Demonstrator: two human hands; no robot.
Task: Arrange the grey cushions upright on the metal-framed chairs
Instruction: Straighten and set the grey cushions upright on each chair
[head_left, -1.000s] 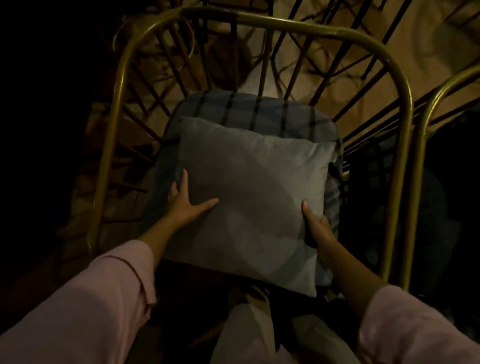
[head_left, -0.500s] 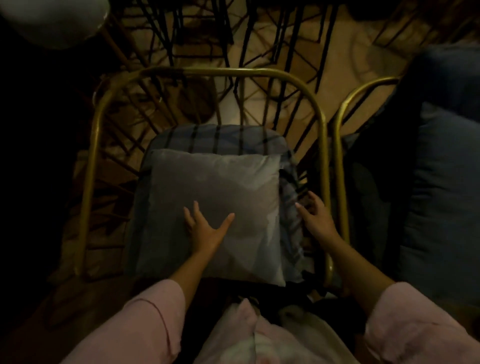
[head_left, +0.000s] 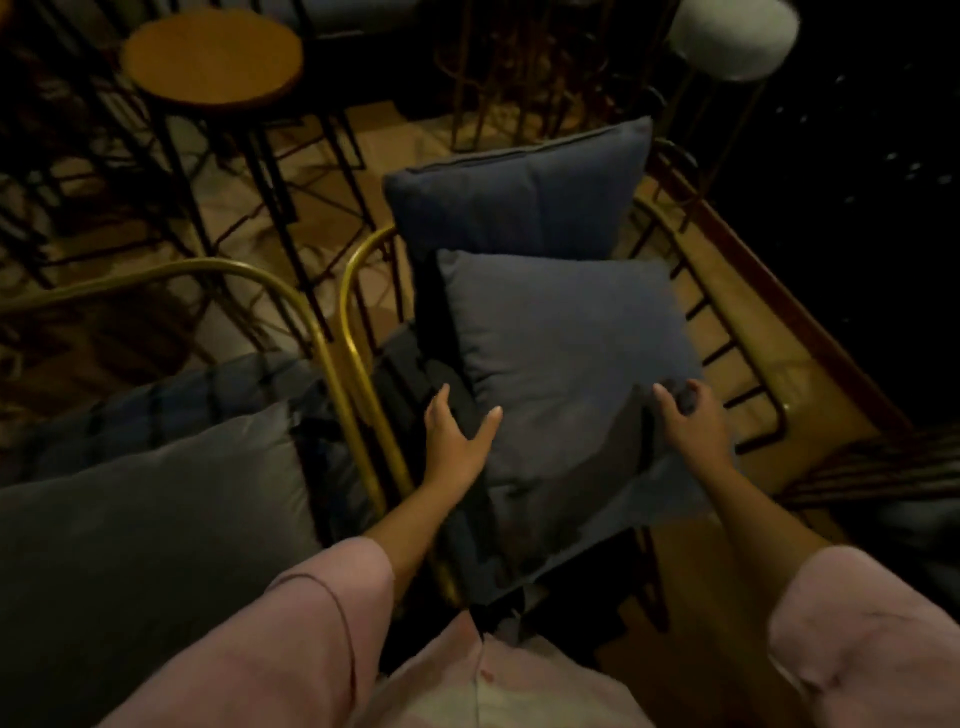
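Observation:
A grey cushion (head_left: 566, 374) lies tilted on the seat of the right gold metal-framed chair (head_left: 358, 374). A second, darker grey cushion (head_left: 519, 208) stands upright behind it against the chair back. My left hand (head_left: 457, 441) is spread at the front cushion's left edge, thumb on the fabric. My right hand (head_left: 691, 421) curls around that cushion's right corner. On the left chair (head_left: 291, 291), another grey cushion (head_left: 156, 519) rests against a striped back pad.
A round wooden stool (head_left: 213, 57) on black legs stands at the back left, among more dark metal chair legs. A white round stool (head_left: 732, 36) stands at the back right. A wooden ledge (head_left: 779, 322) runs along the right chair's far side.
Both hands left the cushion on the left chair. My view swung right, and my hands now sit on the front cushion of the right chair.

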